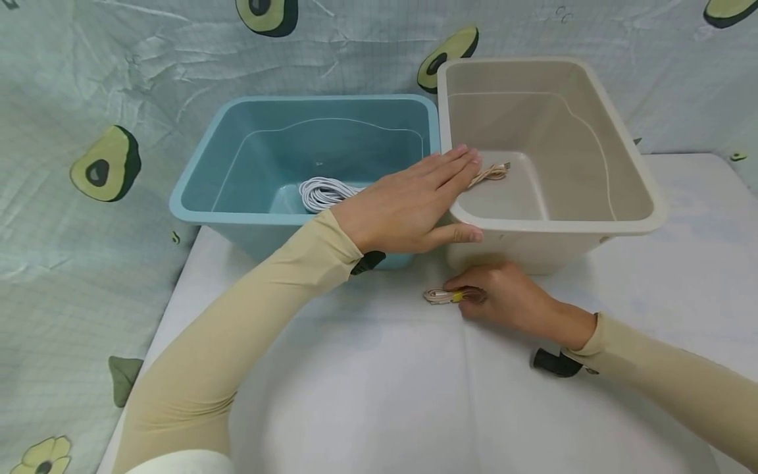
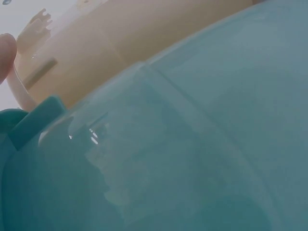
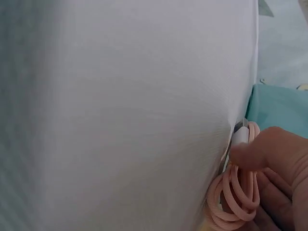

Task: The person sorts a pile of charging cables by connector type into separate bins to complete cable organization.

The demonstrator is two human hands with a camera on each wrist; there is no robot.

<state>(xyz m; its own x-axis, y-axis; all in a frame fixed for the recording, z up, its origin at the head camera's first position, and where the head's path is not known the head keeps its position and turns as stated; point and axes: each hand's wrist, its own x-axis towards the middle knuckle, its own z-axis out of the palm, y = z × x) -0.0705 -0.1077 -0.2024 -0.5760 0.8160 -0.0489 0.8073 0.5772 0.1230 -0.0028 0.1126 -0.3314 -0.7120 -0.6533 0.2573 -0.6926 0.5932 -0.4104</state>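
Note:
My right hand (image 1: 509, 296) pinches a coiled pale pink cable (image 1: 437, 297) with a yellow band, low at the table in front of the beige bin (image 1: 556, 226). In the right wrist view, my thumb presses against the coil (image 3: 231, 202) beside its white connector (image 3: 240, 136). My left hand (image 1: 414, 201) lies palm down with straight fingers across the adjoining rims of the blue bin (image 1: 237, 218) and the beige one. Its fingertips partly cover a second pinkish cable (image 1: 496, 172) with a metal plug inside the beige bin. A white coiled cable (image 1: 324, 195) lies in the blue bin, partly behind that hand.
Both bins stand side by side at the back of the white-covered table (image 1: 379, 395). An avocado-print sheet (image 1: 177, 66) hangs behind and to the left. The blue bin's outer wall (image 2: 168, 154) fills most of the left wrist view.

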